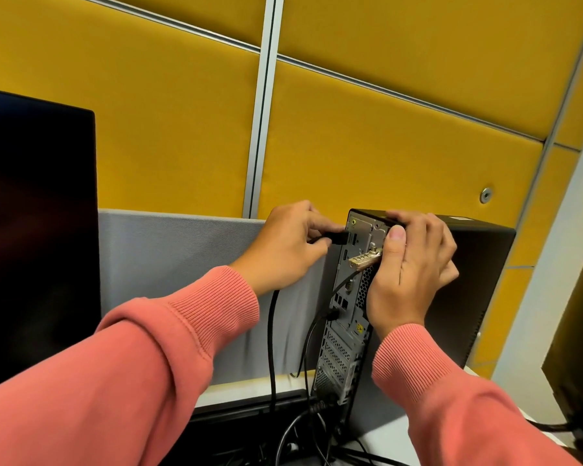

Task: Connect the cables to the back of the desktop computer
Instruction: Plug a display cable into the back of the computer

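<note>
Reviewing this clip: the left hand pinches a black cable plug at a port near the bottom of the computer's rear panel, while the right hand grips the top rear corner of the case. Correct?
Not quite. In the head view the left hand pinches the black cable plug at a port near the top of the rear panel, not the bottom. The right hand does grip the case's top rear corner.

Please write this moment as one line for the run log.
left hand pinches black plug at upper port | right hand grips desktop computer top
</note>
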`<action>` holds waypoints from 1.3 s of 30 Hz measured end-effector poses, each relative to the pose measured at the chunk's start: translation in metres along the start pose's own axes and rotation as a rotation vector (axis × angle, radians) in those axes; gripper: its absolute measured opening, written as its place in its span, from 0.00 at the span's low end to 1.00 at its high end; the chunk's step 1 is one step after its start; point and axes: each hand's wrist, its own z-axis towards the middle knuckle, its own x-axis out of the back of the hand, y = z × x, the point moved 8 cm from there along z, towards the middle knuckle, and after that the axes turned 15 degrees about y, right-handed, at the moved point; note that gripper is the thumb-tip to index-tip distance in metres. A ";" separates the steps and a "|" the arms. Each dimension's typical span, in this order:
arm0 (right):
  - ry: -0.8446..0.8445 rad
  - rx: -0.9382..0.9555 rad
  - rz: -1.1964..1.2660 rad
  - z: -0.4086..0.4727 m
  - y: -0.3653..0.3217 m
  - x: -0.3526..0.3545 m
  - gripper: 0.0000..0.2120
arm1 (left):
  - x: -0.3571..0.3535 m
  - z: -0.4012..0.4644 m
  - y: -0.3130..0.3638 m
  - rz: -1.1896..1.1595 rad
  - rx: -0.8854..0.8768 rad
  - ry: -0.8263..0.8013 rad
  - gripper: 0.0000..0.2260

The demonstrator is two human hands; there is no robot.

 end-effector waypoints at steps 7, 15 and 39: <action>0.002 0.001 -0.010 0.001 0.000 0.000 0.13 | 0.001 0.000 0.001 0.064 -0.056 0.054 0.14; 0.005 0.004 -0.015 0.000 0.000 0.000 0.14 | 0.000 -0.004 0.002 0.077 -0.086 0.096 0.14; -0.013 -0.006 -0.020 0.000 -0.001 -0.001 0.13 | -0.003 -0.012 0.004 0.066 -0.092 0.224 0.11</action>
